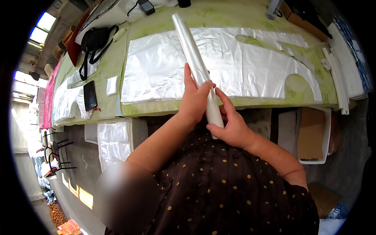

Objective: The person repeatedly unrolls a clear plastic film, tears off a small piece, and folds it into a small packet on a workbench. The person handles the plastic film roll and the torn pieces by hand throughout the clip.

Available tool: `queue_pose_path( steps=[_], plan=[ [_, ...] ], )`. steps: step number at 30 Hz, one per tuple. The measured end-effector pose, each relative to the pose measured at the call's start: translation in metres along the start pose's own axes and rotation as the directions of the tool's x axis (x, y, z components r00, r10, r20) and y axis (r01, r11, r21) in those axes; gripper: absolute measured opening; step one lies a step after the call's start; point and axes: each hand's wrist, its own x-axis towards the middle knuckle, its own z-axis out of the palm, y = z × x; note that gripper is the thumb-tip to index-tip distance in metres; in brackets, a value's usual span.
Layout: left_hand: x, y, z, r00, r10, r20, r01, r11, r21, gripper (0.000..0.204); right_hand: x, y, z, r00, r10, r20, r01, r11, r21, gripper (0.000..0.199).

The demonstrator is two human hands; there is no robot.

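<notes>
Green-patterned table [219, 16]: clear plastic sheeting [152, 68] lies flat across it, apparently unrolled. Above its near edge, the left hand [194, 96] and right hand [236, 128] grip a plastic roll [188, 41], fingers closed around it, far end tilted left; winding appears complete.

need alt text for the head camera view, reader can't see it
A person's left hand and right hand hold a long, shiny plastic roll at a slant before a green table. Translucent plastic sheeting with a curved cutout lies on the table, with a black phone and black bag to its left.
</notes>
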Motion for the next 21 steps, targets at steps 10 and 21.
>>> queue_pose_path(
  steps=[10, 21],
  plan=[
    [0.036, 0.011, -0.026, 0.993, 0.063, 0.102, -0.087, 0.967, 0.24, 0.101, -0.017, 0.006, -0.033, 0.989, -0.09, -0.116, 0.022, 0.87, -0.493, 0.089],
    [0.167, 0.068, -0.084, 0.95, -0.312, -0.01, 0.257, 0.762, 0.595, 0.064, -0.064, -0.005, -0.051, 0.986, 0.049, -0.159, -0.154, 0.631, -0.76, 0.086]
  ],
)
